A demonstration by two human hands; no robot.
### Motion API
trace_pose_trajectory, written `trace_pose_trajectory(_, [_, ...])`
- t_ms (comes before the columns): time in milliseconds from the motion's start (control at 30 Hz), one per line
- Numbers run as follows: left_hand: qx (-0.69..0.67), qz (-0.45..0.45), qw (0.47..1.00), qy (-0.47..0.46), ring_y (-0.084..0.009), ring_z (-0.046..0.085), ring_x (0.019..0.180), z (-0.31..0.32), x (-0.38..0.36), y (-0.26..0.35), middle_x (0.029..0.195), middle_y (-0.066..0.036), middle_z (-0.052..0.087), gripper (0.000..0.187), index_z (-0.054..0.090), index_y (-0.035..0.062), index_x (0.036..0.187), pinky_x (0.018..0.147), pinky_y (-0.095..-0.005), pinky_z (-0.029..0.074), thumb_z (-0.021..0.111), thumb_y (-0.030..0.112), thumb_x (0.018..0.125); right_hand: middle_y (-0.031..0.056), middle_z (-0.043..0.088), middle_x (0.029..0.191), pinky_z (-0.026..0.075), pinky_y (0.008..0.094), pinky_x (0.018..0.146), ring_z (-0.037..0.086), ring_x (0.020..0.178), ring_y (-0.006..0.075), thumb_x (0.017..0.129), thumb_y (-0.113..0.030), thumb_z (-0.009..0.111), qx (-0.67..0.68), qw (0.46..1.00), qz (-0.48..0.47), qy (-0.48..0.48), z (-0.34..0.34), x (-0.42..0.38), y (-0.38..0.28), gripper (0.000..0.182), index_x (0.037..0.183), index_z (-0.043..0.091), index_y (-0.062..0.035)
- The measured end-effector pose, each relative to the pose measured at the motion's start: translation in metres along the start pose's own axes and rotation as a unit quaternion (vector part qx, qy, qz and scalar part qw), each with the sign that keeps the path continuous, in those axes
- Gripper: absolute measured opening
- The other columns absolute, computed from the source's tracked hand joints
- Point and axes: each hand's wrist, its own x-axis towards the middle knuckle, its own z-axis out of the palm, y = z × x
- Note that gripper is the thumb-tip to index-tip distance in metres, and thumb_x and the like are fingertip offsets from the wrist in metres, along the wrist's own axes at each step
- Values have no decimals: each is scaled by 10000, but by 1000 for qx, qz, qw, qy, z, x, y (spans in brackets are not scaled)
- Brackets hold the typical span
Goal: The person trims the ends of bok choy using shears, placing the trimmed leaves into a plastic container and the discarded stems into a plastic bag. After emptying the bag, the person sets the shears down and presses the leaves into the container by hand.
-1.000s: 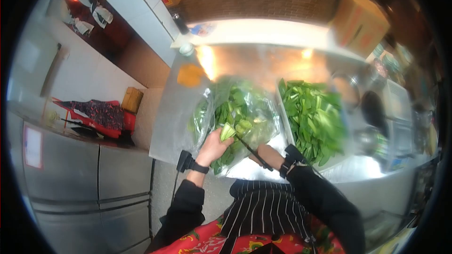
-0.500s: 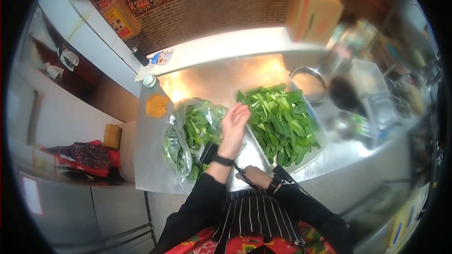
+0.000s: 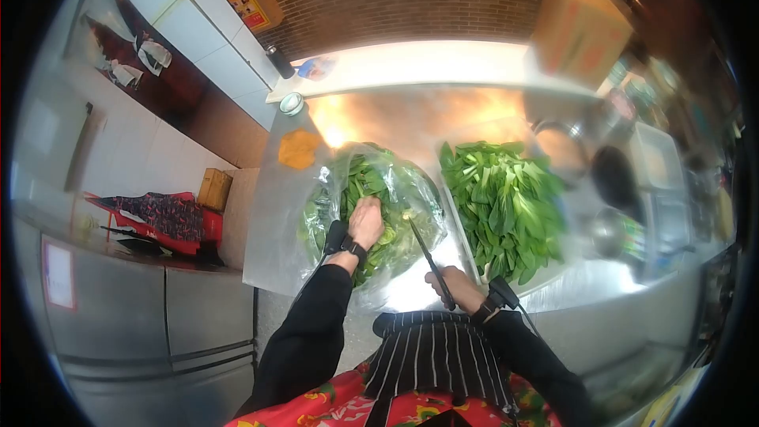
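Head view: the right hand grips a knife near the front edge of the steel counter; the left hand is among bagged greens (finger closure unclear). Steel stretches back toward a brick wall.

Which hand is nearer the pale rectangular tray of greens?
The right hand, close beside the tray; the left hand is farther left, at the clear plastic bag.
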Motion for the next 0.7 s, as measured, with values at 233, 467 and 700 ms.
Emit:
trace_pose_trajectory(233, [-37, -140, 989, -6, -379, 509, 1195, 15, 46, 5, 1142, -209, 674, 324, 692, -35, 1032, 1021, -415, 432, 652, 186, 799, -23, 473, 585, 361, 292, 415, 447, 444, 109, 924, -328, 630, 67, 997, 37, 0, 1, -13, -19, 318, 759, 553, -68])
trace_pose_trajectory(467, [-148, -214, 966, -1, -445, 569, 1199, 11, 54, 15, 1186, -267, 655, 371, 707, -43, 1103, 1056, -440, 441, 687, 180, 807, -19, 466, 571, 356, 294, 416, 444, 444, 109, 930, -320, 616, 130, 990, 51, 4, 2, -20, -26, 327, 728, 540, -74])
trace_pose_trajectory(700, [-490, -140, 844, 168, -235, 677, 914, -34, -29, 35, 1019, -128, 669, 615, 480, 18, 1233, 816, -357, 573, 866, 81, 759, 3, 502, 583, 383, 297, 431, 497, 466, 119, 929, -331, 615, 60, 997, 10, 38, -6, -25, -14, 350, 739, 552, -44])
